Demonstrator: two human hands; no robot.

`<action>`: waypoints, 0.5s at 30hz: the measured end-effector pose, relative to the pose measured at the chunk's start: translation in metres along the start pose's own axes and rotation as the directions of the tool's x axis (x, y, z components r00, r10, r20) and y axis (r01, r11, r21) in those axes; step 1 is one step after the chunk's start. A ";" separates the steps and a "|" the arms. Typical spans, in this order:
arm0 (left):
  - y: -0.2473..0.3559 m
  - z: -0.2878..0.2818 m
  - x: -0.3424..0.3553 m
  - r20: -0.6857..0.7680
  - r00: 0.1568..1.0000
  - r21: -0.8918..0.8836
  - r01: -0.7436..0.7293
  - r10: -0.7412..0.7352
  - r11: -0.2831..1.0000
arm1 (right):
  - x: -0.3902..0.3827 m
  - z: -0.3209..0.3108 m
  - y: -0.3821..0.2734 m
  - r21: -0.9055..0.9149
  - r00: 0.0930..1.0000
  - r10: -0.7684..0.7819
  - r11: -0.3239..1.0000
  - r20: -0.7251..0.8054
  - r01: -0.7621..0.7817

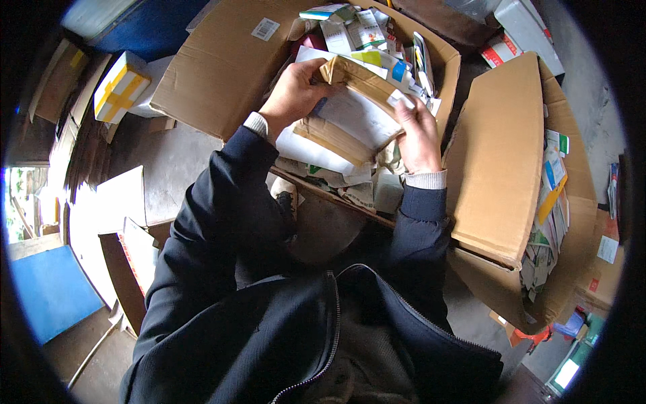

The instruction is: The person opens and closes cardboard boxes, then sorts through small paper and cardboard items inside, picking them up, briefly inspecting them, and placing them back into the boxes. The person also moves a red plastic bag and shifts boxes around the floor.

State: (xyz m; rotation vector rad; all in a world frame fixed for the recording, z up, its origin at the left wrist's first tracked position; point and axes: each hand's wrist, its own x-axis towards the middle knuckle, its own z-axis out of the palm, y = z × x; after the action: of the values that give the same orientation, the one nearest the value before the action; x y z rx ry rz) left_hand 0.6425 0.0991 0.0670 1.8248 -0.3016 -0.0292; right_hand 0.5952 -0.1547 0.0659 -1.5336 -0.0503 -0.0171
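Note:
Between my two hands is a small white carton with brown packing tape along its edges. My left hand grips its upper left corner, fingers closed round the edge. On the opposite side my right hand pinches the right edge, thumb on top. The carton is held tilted over a large open cardboard box. Inside that box lie flattened packets, leaflets and paper scraps, partly hidden by the carton and my hands. A white sheet shows just below the carton.
At right stands another big cardboard box with flattened packaging inside. A yellow-taped white box and stacked cardboard are at the left. A blue panel lies lower left. My shoe is close to the box's near edge.

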 end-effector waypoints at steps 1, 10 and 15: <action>0.001 0.000 0.003 -0.038 0.999 0.113 0.012 -0.007 0.994 | 0.000 0.001 0.004 0.066 0.998 0.053 0.996 0.038 -0.055; 0.015 0.018 -0.007 0.102 0.989 -0.089 0.120 -0.111 0.989 | -0.017 0.015 0.025 -0.702 0.925 -0.292 0.711 -0.245 0.038; 0.006 0.024 -0.002 -0.199 0.980 -0.184 -0.067 0.030 0.981 | -0.026 0.026 -0.002 0.163 0.954 -0.156 0.966 -0.256 0.202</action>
State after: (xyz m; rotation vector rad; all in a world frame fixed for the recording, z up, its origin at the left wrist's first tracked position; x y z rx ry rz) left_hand 0.6350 0.0753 0.0661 1.6155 -0.1972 0.1505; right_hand 0.5685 -0.1298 0.0674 -1.3245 0.0022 -0.3359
